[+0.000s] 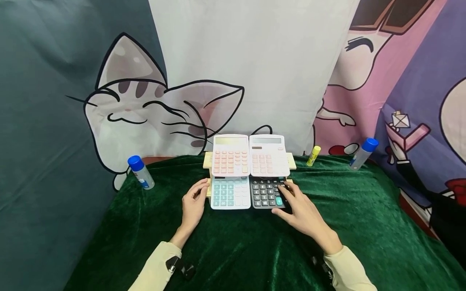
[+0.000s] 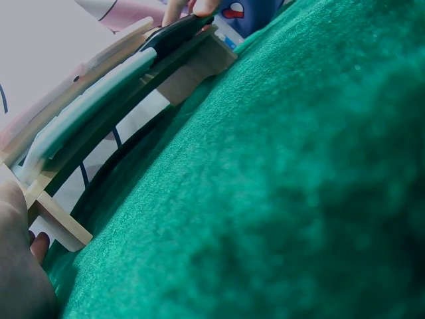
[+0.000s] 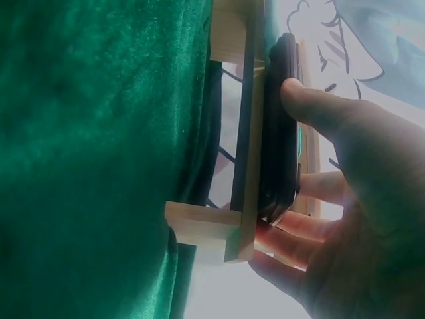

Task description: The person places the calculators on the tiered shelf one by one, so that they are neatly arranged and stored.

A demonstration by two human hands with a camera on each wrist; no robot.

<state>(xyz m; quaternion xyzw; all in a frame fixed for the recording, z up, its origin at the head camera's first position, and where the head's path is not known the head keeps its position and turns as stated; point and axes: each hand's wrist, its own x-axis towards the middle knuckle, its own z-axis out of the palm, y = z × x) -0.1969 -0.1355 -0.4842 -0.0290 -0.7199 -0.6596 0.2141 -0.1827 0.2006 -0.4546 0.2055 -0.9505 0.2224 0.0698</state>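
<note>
A small two-tier wooden rack (image 1: 207,161) bears calculators on both levels. On the upper tier lean a white calculator with pink-orange keys (image 1: 231,157) and a pale pink calculator (image 1: 269,157), side by side. Below them are a light blue calculator (image 1: 231,193) and, to its right, a black calculator (image 1: 265,193). My left hand (image 1: 193,205) holds the rack's left end, fingers bent about the wood. With the thumb at its front edge and fingers at its right side, my right hand (image 1: 306,212) grips the black calculator, which rests against the lower tier in the right wrist view.
Dark green velvet cloth (image 1: 233,250) covers the table. A blue-capped bottle (image 1: 142,173) stands at left, another blue-capped bottle (image 1: 363,154) at far right. A yellow glue stick (image 1: 313,156) stands right of the rack. Behind hangs a cartoon-printed curtain (image 1: 269,72).
</note>
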